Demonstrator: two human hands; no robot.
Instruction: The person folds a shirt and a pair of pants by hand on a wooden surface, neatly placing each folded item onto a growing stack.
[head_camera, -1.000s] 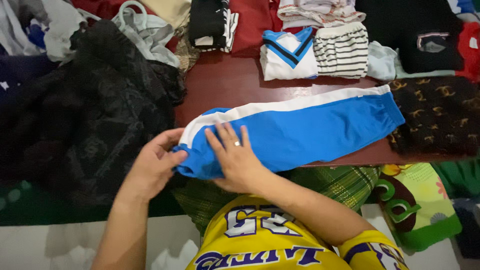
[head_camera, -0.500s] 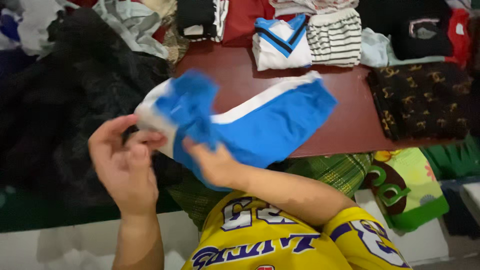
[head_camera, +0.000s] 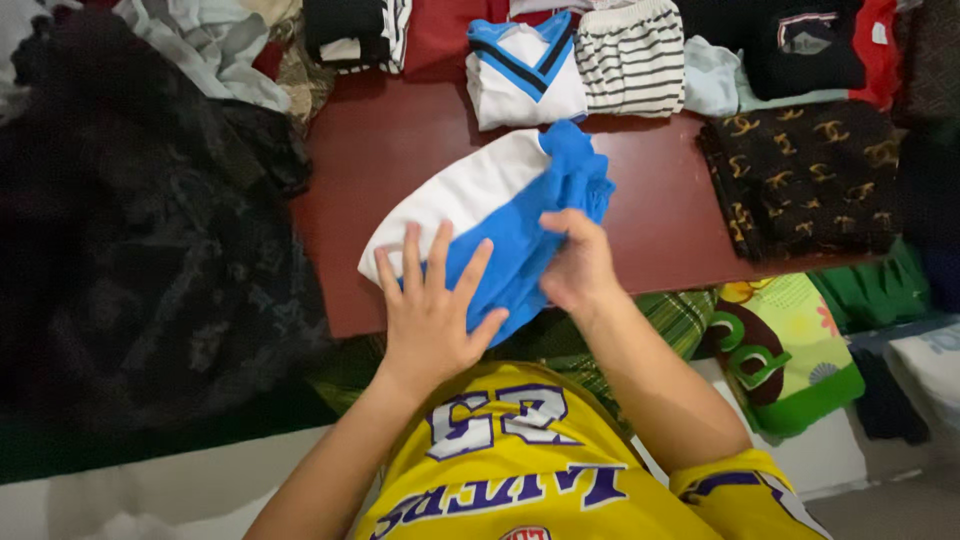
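A blue garment with a white stripe (head_camera: 500, 205) lies folded in half on the dark red table (head_camera: 400, 150). My left hand (head_camera: 430, 305) rests flat on its near end, fingers spread. My right hand (head_camera: 578, 262) pinches the blue cloth at the right side of the fold, close to the table's front edge. The garment's far end bunches up near the folded clothes at the back.
Folded clothes line the table's back: a white and blue shirt (head_camera: 522, 72), a striped piece (head_camera: 630, 58), black items. A black patterned cloth (head_camera: 810, 175) lies at the right. A dark pile of clothes (head_camera: 140, 230) fills the left. A green and yellow cushion (head_camera: 785, 355) lies below.
The garment lay stretched out long across the table a second ago. It was lifted and doubled over, and now lies folded in half under both hands. The view has shifted left.
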